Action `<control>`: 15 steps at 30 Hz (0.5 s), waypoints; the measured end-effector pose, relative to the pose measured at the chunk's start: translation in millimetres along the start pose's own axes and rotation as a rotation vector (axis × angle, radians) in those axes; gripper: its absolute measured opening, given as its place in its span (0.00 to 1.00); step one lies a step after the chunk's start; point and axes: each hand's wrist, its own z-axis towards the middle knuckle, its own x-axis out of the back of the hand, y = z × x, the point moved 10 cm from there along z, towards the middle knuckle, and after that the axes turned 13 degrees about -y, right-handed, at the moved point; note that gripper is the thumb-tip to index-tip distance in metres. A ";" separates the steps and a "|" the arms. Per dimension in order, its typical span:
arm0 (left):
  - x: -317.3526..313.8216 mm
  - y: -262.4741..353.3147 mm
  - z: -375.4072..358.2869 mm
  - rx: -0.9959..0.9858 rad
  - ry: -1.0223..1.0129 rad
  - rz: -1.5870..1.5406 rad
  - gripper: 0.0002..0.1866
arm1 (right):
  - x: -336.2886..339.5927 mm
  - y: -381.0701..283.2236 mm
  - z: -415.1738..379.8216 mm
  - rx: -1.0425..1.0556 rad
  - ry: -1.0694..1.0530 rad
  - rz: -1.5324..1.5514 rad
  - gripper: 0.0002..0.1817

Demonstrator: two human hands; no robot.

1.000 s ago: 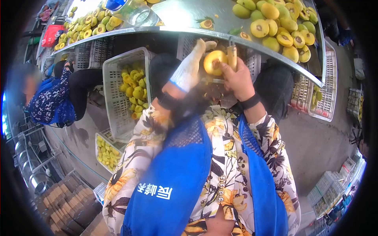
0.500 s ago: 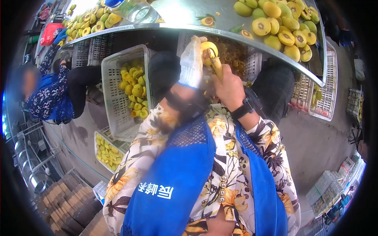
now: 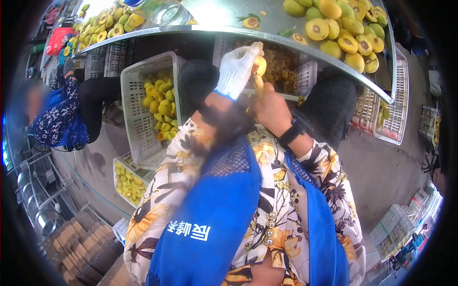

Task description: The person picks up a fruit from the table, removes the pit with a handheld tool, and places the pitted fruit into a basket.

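My left hand (image 3: 237,66), in a white knit glove, is closed around a yellow peach half (image 3: 260,66) in front of the metal table's edge. Bare, my right hand (image 3: 273,109) grips a pale-handled pitting tool (image 3: 258,86), its upper end against the fruit; the tip itself cannot be made out. Below both hands stands a crate (image 3: 307,76) with brownish pits and scraps inside. Halved peaches (image 3: 164,102) fill part of a white crate (image 3: 136,119) on my left.
The metal table (image 3: 219,16) carries a pile of cut peaches (image 3: 346,35) at right and another pile (image 3: 107,26) at left, near a clear plastic container (image 3: 164,12). A co-worker (image 3: 59,109) sits at left. More crates (image 3: 393,114) stand at right.
My left hand has turned over the peach half, hiding more of it, and moved slightly right. My right hand has lowered a little with the tool. The co-worker's arm has shifted.
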 end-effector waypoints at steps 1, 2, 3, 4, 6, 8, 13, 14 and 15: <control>-3.4 9.0 -3.7 -0.066 -0.019 -0.033 0.21 | 2.3 -1.3 -0.1 0.022 0.012 0.032 0.13; -5.2 16.4 -7.0 -0.130 -0.039 -0.067 0.21 | 1.9 -2.0 -0.8 0.025 0.015 0.062 0.14; -1.1 6.7 -6.8 -0.099 -0.002 -0.166 0.20 | 1.4 -3.3 -0.8 0.029 0.018 0.092 0.14; 2.3 -7.5 -5.7 -0.068 0.036 -0.263 0.20 | 0.9 -4.8 0.1 0.034 0.021 0.123 0.14; 5.5 -19.2 -6.6 -0.027 0.078 -0.376 0.17 | -4.9 -2.9 3.3 0.120 0.044 0.129 0.13; 5.1 -22.5 -7.9 -0.009 0.081 -0.409 0.13 | -16.1 7.9 6.5 0.095 -0.042 0.233 0.12; 0.9 -31.8 0.9 0.013 -0.008 -0.291 0.18 | -35.0 9.4 -2.2 -0.141 -0.289 0.748 0.11; -2.4 -33.7 2.1 0.040 -0.052 -0.286 0.20 | -37.1 7.4 -4.4 -0.171 -0.332 0.809 0.10; -11.8 -37.4 3.2 0.083 -0.139 -0.393 0.20 | -37.9 6.9 -6.9 -0.201 -0.369 0.870 0.10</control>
